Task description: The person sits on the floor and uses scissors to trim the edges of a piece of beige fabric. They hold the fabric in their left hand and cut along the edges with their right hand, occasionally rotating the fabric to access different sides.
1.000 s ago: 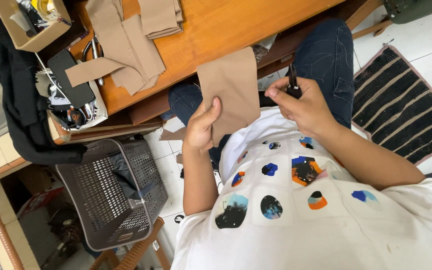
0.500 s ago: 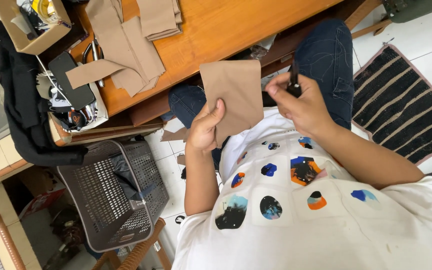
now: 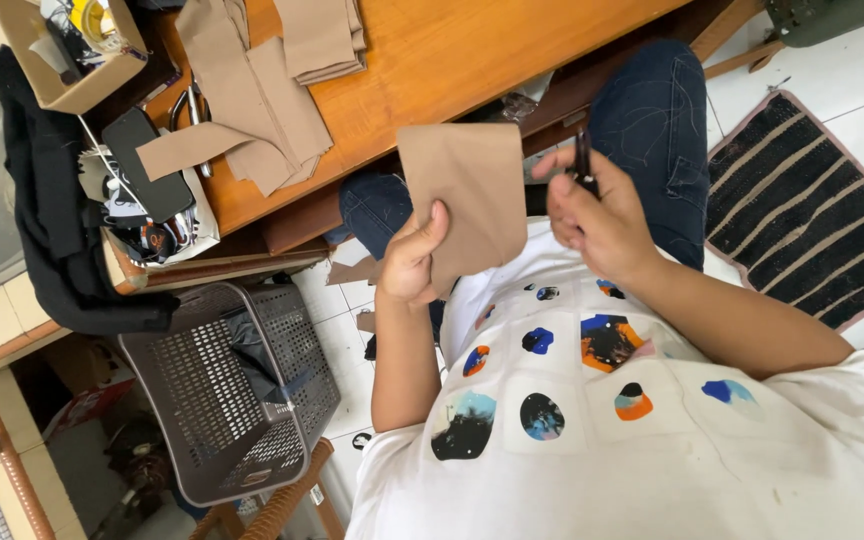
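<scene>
My left hand (image 3: 414,258) grips the lower edge of a flat tan piece of fabric (image 3: 467,195) and holds it up over my lap. Beside it, my right hand (image 3: 592,215) is closed around a small black tool (image 3: 584,160) whose tip points up next to the fabric's right edge. The two hands are a little apart. Below them are my jeans (image 3: 657,130) and my white shirt with coloured patches (image 3: 592,400).
The wooden table (image 3: 452,60) carries more tan fabric pieces (image 3: 262,90), scissors (image 3: 187,105) and a cardboard box (image 3: 67,55). A black phone (image 3: 147,165) and black cloth (image 3: 47,220) lie at its left end. A grey plastic basket (image 3: 232,390) stands on the floor; a striped mat (image 3: 812,210) lies right.
My left hand has turned and raised the tan fabric slightly, so it now stands more squarely in front of me. My right hand with the black tool has shifted a little away from it.
</scene>
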